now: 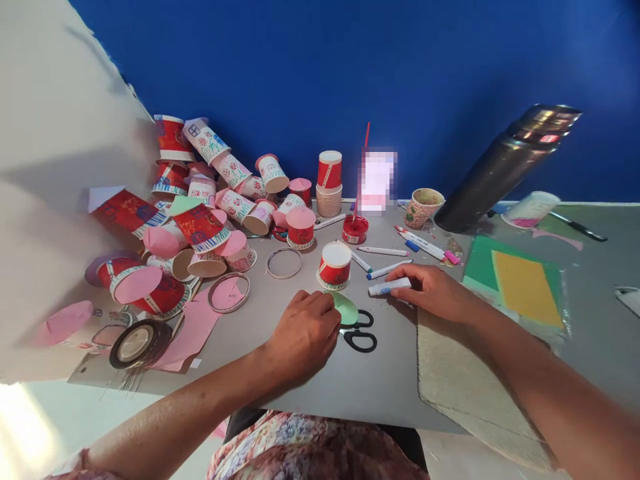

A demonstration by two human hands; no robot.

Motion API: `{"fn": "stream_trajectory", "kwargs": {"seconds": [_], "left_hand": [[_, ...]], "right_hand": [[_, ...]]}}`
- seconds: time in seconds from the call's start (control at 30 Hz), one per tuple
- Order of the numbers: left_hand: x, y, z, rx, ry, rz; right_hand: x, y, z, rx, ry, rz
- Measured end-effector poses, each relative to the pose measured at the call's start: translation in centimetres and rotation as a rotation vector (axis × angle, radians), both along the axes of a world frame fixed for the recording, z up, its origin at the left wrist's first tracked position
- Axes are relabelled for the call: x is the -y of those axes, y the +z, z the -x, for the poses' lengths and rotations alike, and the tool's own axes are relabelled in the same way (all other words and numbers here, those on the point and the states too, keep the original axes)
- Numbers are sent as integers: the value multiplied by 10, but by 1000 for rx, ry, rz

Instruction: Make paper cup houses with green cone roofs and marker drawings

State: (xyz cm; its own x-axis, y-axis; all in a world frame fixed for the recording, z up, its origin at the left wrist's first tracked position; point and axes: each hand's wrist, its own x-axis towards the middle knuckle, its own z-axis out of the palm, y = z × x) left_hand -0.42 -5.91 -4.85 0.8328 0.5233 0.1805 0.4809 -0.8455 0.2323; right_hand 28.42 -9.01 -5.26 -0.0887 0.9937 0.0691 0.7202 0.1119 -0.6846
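Head view looks down on a grey table (310,380) where both hands work close together, just in front of an upturned red paper cup (335,265). Left hand (305,333) lies knuckles up with its fingers curled down onto a green paper circle (345,308), pinning or pinching its near-left edge; the rest of the circle shows to the right of the fingertips, and the exact pinch is hidden under the knuckles. Black scissors (359,331) lie flat just beside that hand, their handles partly under the circle. Right hand (434,290) rests palm down a little to the right, fingers closed around a white glue stick (389,287) whose long axis runs nearly level, left to right, with its free end pointing toward the circle and the cup. That end sits near the circle but apart from it, so the right hand is the one lined up with it. Right forearm crosses a beige mat (460,373). Loose markers (385,252) lie beyond the hands, and a heap of decorated cups (200,200) fills the left side.
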Motion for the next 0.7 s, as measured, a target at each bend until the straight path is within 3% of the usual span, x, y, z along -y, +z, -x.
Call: {"fn": "stream_trajectory", "kwargs": {"seconds": [0.1,0.23,0.37,0.5,0.7], "left_hand": [[-5,14,6,279,60,302],[-26,38,7,684,287,977],[-59,44,-3,928,363,1404],[-81,33,-12,1019,464,1558],[-84,21,-15,1016,518,1554]], "right_hand": [[0,-3,0,72,27,-52],[0,9,8,53,-48,-240],[-9,40,27,-89,-67,-129],[-27,58,41,-40,-37,-93],[-51,43,48,-122,-34,-134]]}}
